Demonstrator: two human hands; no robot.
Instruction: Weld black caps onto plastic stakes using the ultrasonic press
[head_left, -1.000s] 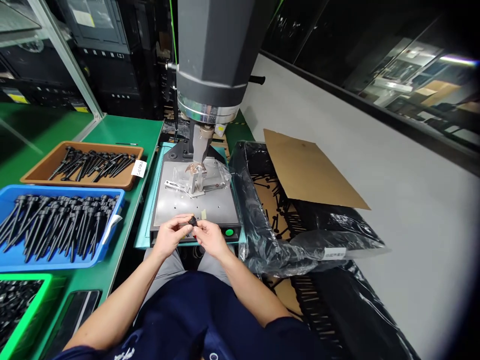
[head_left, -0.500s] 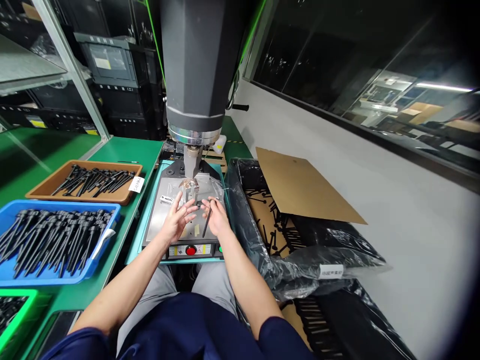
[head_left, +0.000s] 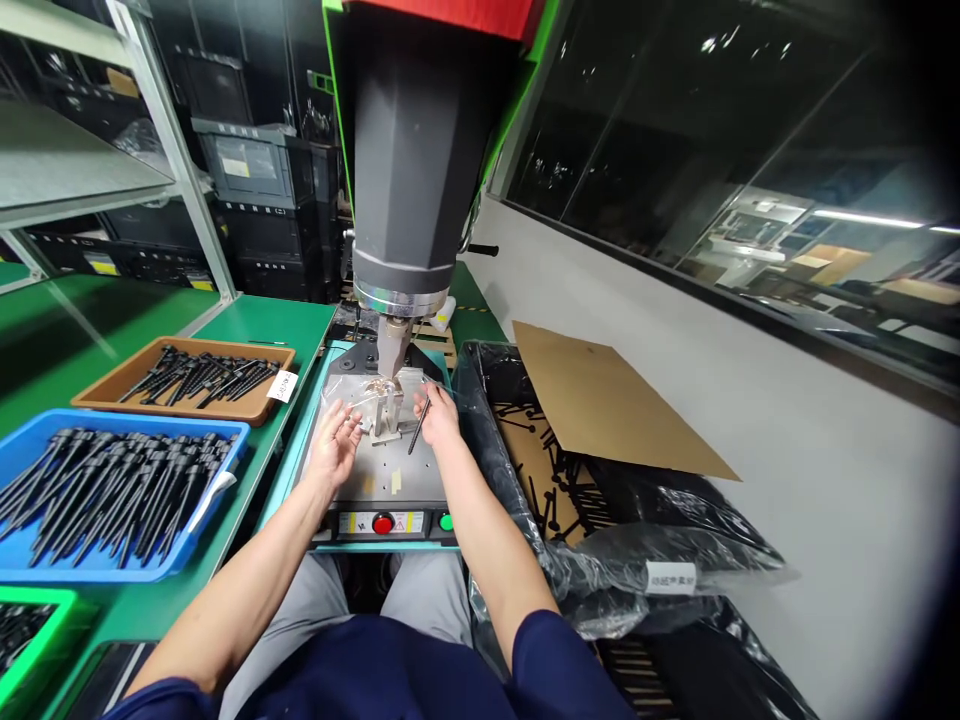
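Note:
My right hand [head_left: 439,414] pinches a thin black rod [head_left: 418,428], which hangs tilted with its lower end toward me. To the left, my left hand [head_left: 335,447] is open with the palm turned inward, the fingers loosely bent and nothing visible in them. Between my hands stands a small metal fixture [head_left: 386,425] on the steel base plate [head_left: 386,475] of a press-like machine. Just above the fixture, the metal tool tip [head_left: 391,348] points down from the dark machine head [head_left: 405,190]. A clear plastic shield near the fixture is hard to make out.
On the green table at left are a brown tray [head_left: 169,402] and a blue tray [head_left: 150,572], both with several black rods. A plastic-lined box [head_left: 495,480] with black parts stands at right under a cardboard sheet [head_left: 607,410]. A red button [head_left: 382,523] fronts the machine.
My hands have moved apart, the left one to the left and the right one slightly right with the rod, uncovering the fixture. The camera view has tilted up a little.

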